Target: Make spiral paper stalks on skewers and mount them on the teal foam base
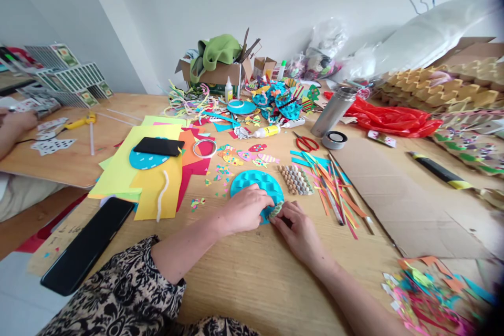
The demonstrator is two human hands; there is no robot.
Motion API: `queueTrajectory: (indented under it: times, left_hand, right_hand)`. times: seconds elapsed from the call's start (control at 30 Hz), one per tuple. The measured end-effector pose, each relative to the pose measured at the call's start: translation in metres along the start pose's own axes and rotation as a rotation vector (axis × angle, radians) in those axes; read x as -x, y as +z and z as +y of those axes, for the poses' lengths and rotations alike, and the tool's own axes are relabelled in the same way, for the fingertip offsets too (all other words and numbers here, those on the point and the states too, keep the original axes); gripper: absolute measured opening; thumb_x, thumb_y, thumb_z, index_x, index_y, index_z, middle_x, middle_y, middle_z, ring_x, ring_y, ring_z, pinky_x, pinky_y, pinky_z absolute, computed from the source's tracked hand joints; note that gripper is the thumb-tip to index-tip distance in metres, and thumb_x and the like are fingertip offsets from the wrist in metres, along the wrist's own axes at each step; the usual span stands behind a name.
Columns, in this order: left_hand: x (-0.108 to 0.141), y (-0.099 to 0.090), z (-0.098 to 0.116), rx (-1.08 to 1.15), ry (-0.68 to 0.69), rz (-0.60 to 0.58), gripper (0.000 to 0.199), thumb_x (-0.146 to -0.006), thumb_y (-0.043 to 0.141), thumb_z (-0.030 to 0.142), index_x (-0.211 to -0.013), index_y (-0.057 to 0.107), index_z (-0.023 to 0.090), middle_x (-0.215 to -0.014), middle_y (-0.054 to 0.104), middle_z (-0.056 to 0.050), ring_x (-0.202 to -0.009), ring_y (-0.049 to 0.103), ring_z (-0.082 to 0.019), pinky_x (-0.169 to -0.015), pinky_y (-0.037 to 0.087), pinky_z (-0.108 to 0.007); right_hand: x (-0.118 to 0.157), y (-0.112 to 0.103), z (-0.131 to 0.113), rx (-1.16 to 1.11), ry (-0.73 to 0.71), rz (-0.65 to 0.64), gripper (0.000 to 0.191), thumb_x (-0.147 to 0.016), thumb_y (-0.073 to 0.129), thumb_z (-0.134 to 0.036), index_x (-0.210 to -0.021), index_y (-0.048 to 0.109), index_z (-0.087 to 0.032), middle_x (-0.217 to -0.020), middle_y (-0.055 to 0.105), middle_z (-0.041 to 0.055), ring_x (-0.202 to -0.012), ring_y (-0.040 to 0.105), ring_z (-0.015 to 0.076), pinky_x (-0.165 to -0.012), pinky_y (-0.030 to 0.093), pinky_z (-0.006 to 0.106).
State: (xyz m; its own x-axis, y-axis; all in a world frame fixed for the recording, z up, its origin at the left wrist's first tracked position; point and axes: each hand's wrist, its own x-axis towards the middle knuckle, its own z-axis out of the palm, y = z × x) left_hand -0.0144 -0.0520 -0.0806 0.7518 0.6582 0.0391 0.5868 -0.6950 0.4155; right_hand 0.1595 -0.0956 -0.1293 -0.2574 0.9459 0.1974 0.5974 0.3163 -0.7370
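A round turquoise disc (pixel 249 181) with darker blue patches lies on the wooden table in front of me. My left hand (pixel 247 209) rests over its lower part, fingers curled and pressed together near the right rim; anything under the fingertips is hidden. At that rim my right hand (pixel 296 224) pinches a short, pale green, twisted strip (pixel 275 210), which lies against the disc's edge. Just right of the disc is a small block of brown and cream bumps (pixel 296 179). Paper fish (pixel 258 148) and tiny confetti bits (pixel 198 203) lie beyond and left of it.
Red scissors (pixel 306 143), paintbrushes (pixel 336 194), colored paper strips and a cardboard sheet (pixel 394 189) lie to the right. A steel flask (pixel 334 110) stands behind. Leftward are colored papers (pixel 129 155), two phones (pixel 87 245) and another person's hand (pixel 18 125).
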Motion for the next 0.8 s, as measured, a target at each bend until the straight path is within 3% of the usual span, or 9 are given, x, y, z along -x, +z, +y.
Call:
queueTrajectory:
  times: [0.8]
  left_hand:
    - [0.0012,0.0011,0.0003,-0.008,-0.045,-0.007,0.026,-0.074,0.062,0.009,-0.098,0.063,0.02,-0.101,0.067,-0.005,-0.101,0.056,-0.023,-0.087,0.045,-0.036]
  right_hand:
    - [0.0018,0.0027,0.0002,0.016,0.014,0.028,0.022,-0.085,0.053,-0.023,-0.063,0.056,-0.021,-0.071,0.058,0.0044,-0.076,0.051,0.0209,-0.068,0.043,0.034]
